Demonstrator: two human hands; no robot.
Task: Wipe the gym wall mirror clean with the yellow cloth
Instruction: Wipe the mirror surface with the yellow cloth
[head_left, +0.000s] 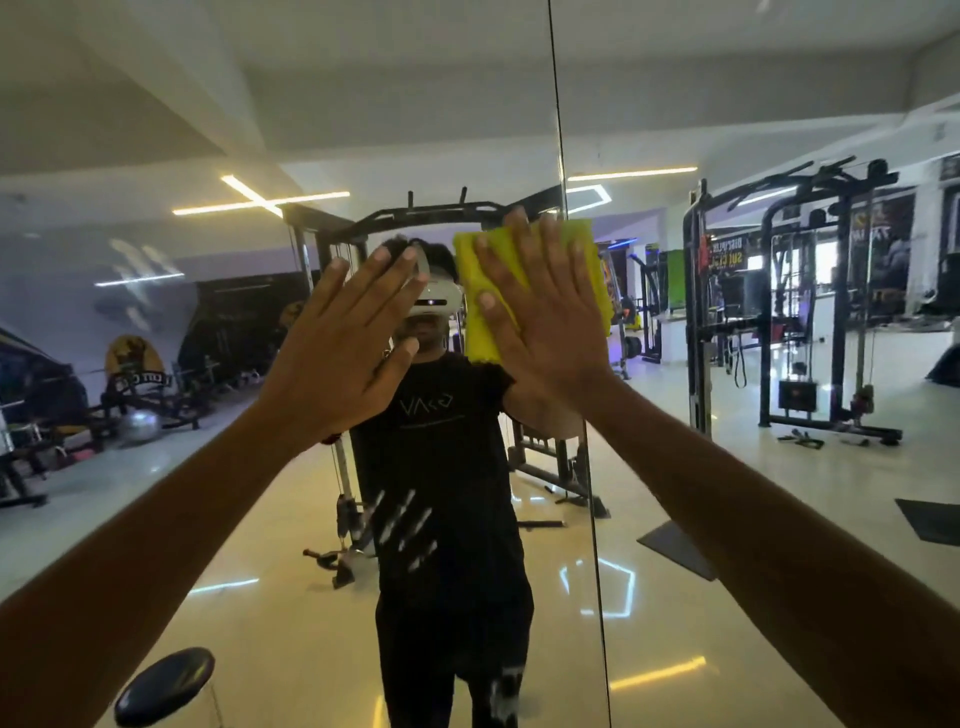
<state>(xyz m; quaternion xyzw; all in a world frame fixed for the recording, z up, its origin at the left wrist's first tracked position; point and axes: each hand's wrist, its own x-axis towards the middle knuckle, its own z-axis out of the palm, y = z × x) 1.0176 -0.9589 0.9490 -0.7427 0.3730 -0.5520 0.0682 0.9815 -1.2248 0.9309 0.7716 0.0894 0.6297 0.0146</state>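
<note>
Both arms were up against the mirror (727, 493) around the middle of the frame. The right hand (540, 317) was spread flat, fingers straight, pressing the yellow cloth (485, 291) onto the glass just right of center. The left hand (343, 343) sat beside it, also flat with fingers spread, holding nothing. Smudgy finger streaks (410, 530) showed lower down, center frame.

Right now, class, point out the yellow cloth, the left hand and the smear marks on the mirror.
yellow cloth (480, 291), head view, its bare left part.
left hand (337, 353), head view, back of hand.
smear marks (410, 530), head view, middle streak.
</note>
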